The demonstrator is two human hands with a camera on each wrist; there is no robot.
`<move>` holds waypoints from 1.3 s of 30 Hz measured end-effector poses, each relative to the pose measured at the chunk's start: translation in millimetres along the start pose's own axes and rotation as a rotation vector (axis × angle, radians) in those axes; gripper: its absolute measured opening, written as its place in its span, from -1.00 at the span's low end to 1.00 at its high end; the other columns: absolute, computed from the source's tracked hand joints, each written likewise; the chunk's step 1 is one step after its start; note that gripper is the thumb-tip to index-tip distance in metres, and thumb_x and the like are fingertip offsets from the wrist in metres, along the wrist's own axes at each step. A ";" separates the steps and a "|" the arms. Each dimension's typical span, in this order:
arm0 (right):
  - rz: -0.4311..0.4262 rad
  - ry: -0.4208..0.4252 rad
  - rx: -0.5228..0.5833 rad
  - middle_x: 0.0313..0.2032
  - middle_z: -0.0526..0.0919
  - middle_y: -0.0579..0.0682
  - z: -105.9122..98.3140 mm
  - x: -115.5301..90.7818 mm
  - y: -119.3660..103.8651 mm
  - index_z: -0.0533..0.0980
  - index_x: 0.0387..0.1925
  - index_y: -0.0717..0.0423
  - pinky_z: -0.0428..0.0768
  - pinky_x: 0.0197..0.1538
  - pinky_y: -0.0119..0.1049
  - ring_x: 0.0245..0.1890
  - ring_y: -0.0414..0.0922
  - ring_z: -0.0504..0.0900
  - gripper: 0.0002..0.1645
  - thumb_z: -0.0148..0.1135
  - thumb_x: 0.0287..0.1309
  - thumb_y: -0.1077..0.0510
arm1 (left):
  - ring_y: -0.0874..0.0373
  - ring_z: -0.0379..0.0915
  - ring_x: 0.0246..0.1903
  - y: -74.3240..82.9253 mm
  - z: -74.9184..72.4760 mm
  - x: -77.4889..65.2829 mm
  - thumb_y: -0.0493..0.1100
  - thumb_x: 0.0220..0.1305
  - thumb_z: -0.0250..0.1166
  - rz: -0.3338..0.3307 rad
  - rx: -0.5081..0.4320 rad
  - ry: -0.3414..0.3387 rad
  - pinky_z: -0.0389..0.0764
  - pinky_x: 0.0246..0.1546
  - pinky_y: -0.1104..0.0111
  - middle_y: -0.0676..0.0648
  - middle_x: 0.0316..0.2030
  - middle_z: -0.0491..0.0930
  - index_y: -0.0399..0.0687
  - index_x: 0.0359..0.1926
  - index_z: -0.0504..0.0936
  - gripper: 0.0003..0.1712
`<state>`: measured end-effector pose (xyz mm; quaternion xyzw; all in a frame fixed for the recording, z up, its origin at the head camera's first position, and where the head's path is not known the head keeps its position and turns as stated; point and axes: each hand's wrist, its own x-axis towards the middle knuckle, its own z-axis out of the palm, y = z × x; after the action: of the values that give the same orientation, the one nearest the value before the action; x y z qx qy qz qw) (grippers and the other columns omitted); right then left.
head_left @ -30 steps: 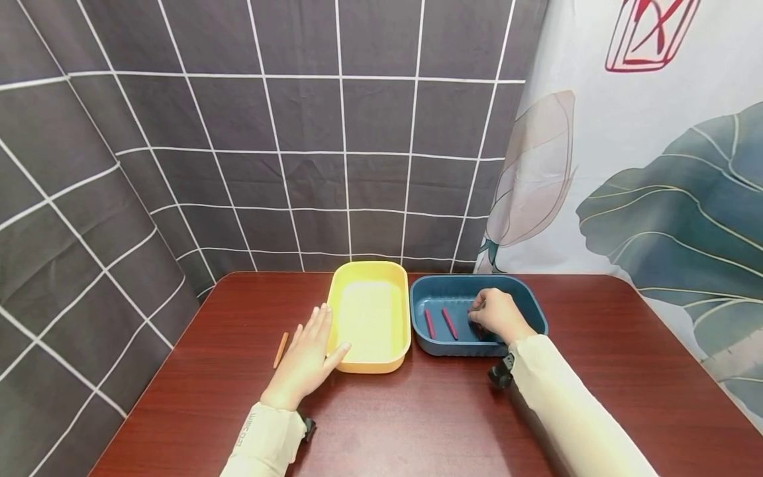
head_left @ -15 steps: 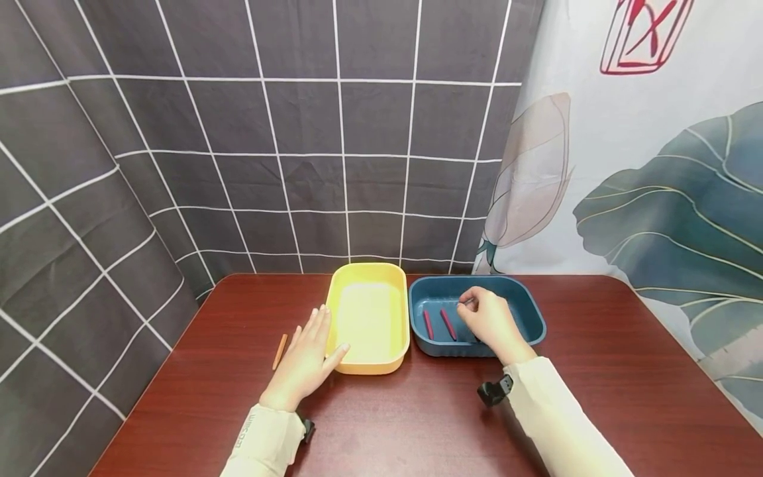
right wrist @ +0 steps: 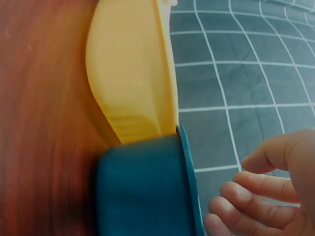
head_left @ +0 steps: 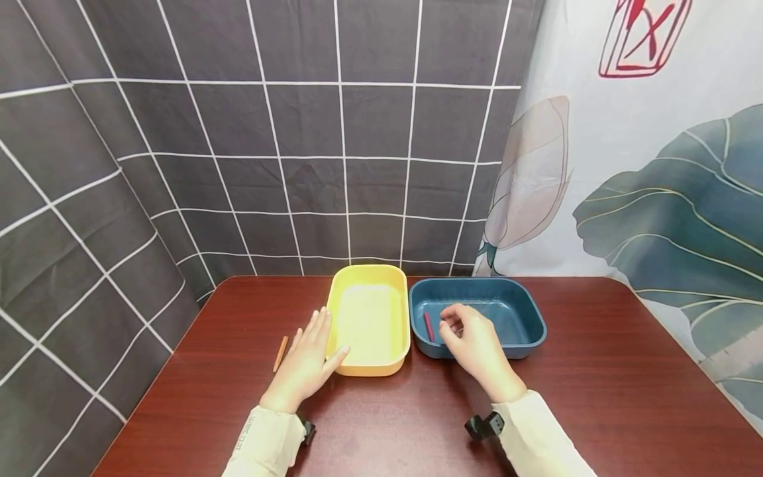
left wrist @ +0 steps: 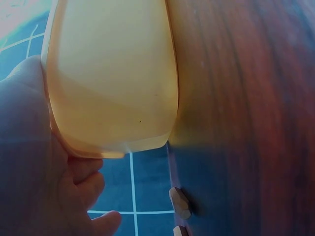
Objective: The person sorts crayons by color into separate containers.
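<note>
My left hand [head_left: 301, 364] lies with straight fingers along the left wall of a yellow plastic tray [head_left: 369, 371]. In the left wrist view, the thumb side touches the tray's rim. My right hand [head_left: 477, 344] hovers over the front of a blue plastic tray [head_left: 524, 318]. Its fingers are loosely bent, and the right wrist view shows nothing between thumb and fingertips. Beside those fingertips, a thin pink-red stick [head_left: 428, 326] lies in the blue tray. The hand covers part of that tray's floor.
A thin orange stick [head_left: 281, 354] lies on the red-brown wooden table [head_left: 381, 424], left of my left hand. The left wrist view shows two such stick ends [left wrist: 181, 202]. The trays stand side by side near the back edge, before a dark gridded cloth [head_left: 298, 132].
My right hand has moved left and towards me across the blue tray, from its right half. One of the two pink-red sticks is now out of sight behind it. My left hand stays put.
</note>
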<state>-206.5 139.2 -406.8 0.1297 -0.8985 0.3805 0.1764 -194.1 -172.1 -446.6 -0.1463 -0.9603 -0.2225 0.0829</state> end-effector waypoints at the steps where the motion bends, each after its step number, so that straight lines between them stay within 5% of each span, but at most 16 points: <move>1: -0.003 -0.003 0.001 -0.33 0.64 0.01 1.3 -2.2 -1.4 0.64 -0.18 0.23 0.67 -0.18 -0.15 -0.33 -0.11 0.61 -0.84 0.30 0.18 0.33 | -0.20 -0.08 0.54 0.3 -0.3 0.0 0.21 0.45 0.15 -0.001 -0.002 -0.003 0.04 0.45 -0.19 -0.34 0.53 0.06 -0.40 0.53 0.08 -0.04; 8: -0.064 -0.054 -0.045 -0.09 0.69 0.10 12.3 -15.4 -8.3 0.64 -0.04 0.24 0.65 0.08 0.03 -0.02 0.06 0.66 -0.71 0.37 0.18 0.27 | -0.18 -0.10 0.55 1.0 -1.1 -0.3 0.20 0.46 0.15 -0.001 -0.003 -0.010 0.04 0.46 -0.19 -0.34 0.53 0.05 -0.41 0.53 0.08 -0.04; 19: -0.332 -0.127 -0.146 0.22 0.58 0.22 29.7 -24.5 -4.3 0.50 0.25 0.33 0.33 0.39 0.17 0.33 0.20 0.46 -0.43 0.32 0.31 0.11 | -0.19 -0.09 0.54 -2.1 2.8 1.2 0.23 0.46 0.14 0.014 0.017 -0.004 0.04 0.45 -0.20 -0.33 0.53 0.06 -0.38 0.54 0.07 -0.03; 27: -0.332 -0.252 -0.244 0.42 0.38 0.22 33.6 -30.7 -5.1 0.34 0.42 0.31 0.15 0.46 0.25 0.47 0.14 0.28 -0.25 0.18 0.42 -0.10 | -0.20 -0.09 0.54 -3.1 2.2 -0.5 0.22 0.45 0.15 0.020 0.024 0.007 0.03 0.45 -0.21 -0.30 0.53 0.08 -0.37 0.53 0.10 -0.05; 34: -0.357 -0.253 -0.306 0.44 0.34 0.21 34.6 -34.6 -2.0 0.33 0.43 0.30 0.16 0.48 0.18 0.47 0.12 0.28 -0.18 0.13 0.42 -0.20 | -0.18 -0.08 0.54 -1.7 0.8 -0.4 0.22 0.47 0.13 0.025 0.040 0.006 0.04 0.45 -0.21 -0.27 0.54 0.09 -0.32 0.55 0.10 -0.08; 39: -0.393 -0.239 -0.346 0.44 0.34 0.21 36.7 -35.4 -0.4 0.33 0.43 0.31 0.20 0.46 0.17 0.46 0.14 0.29 -0.15 0.03 0.45 -0.28 | -0.16 0.06 0.51 -1.5 -6.0 0.5 0.15 0.47 0.16 0.046 0.054 0.115 0.16 0.41 -0.22 -0.24 0.50 0.22 -0.25 0.52 0.23 -0.19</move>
<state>-182.3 115.7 -445.1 0.3133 -0.9221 0.1619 0.1590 -194.5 -176.0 -441.7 -0.1528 -0.9561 -0.2024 0.1467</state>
